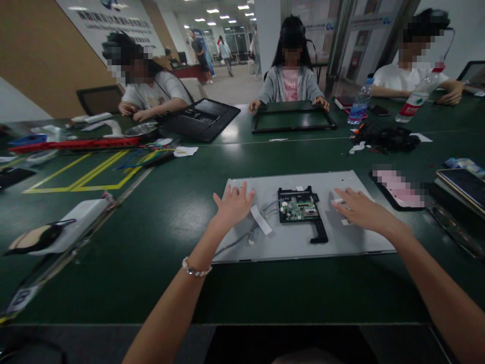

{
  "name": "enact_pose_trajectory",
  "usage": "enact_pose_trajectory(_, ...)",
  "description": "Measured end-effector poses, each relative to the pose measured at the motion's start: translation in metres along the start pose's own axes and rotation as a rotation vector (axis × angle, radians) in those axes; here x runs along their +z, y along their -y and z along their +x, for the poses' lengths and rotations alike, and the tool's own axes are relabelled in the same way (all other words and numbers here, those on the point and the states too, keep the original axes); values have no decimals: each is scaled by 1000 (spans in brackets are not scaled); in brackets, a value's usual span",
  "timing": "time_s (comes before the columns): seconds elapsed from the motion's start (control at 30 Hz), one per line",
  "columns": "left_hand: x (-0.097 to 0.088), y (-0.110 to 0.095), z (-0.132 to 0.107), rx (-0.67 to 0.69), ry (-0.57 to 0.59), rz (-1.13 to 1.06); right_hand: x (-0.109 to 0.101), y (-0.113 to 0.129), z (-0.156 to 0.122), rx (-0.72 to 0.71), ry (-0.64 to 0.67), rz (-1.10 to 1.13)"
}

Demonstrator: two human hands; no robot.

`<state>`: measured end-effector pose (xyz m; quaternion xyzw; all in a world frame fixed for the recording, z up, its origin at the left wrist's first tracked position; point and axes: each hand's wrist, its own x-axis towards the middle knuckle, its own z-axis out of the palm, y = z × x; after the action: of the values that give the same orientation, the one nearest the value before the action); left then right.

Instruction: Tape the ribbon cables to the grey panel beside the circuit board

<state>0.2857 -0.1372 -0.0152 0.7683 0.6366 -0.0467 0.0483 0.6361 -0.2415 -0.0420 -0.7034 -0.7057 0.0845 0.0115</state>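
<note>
A flat grey metal panel (273, 247), like the back of a display, lies on the green table in front of me. At its middle sits a green circuit board (299, 210) in a black plastic bracket (321, 230). Grey cables (242, 237) run from the board toward the panel's lower left, with a white strip of tape (261, 220) beside them. My left hand (234, 205) is over the panel's left side, fingers spread, holding nothing. Over the right side my right hand (359, 208) stretches out flat, also with nothing in it, near small pale tape pieces.
Across the table (182, 202), one person holds a black rectangular frame (293, 130); another sits by a black monitor casing (204, 119). Right of the panel lie a phone (397, 189) and a dark stack (462, 189). Bottles (359, 103) and tangled black parts (388, 137) stand farther back. A white power strip (79, 225) lies left.
</note>
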Motion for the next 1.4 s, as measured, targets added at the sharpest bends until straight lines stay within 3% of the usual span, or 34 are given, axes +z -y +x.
enact_pose_trajectory(0.17,7,14,6,-36,-122,55,-4,24,-4,-8,23,49)
enact_pose_trajectory(0.3,4,27,12,-65,-142,-8,-5,36,-8,-57,9,80)
enact_pose_trajectory(0.4,-3,35,17,-109,-123,-100,-13,34,-9,-72,-22,132)
enact_pose_trajectory(0.5,-11,36,17,-139,-155,-148,-23,23,-9,65,-65,95)
enact_pose_trajectory(0.63,-19,19,7,-108,-297,-95,-27,9,-9,262,-7,-26)
enact_pose_trajectory(0.83,-13,-30,-21,92,-313,-32,-22,7,-4,276,56,-75)
enact_pose_trajectory(0.9,-13,-35,-25,145,-292,-30,-21,9,-2,287,60,-86)
enact_pose_trajectory(0.97,-18,-28,-23,177,-263,-58,-22,10,-2,291,64,-104)
enact_pose_trajectory(1.1,-42,17,-6,216,-196,-198,-23,13,-3,281,59,-129)
enact_pose_trajectory(1.23,-56,56,6,226,78,-385,-23,13,-4,265,58,-119)
enact_pose_trajectory(1.3,-55,63,9,252,209,-449,-22,13,-4,259,59,-117)
enact_pose_trajectory(1.4,-47,64,12,286,309,-483,-21,12,-4,256,56,-115)
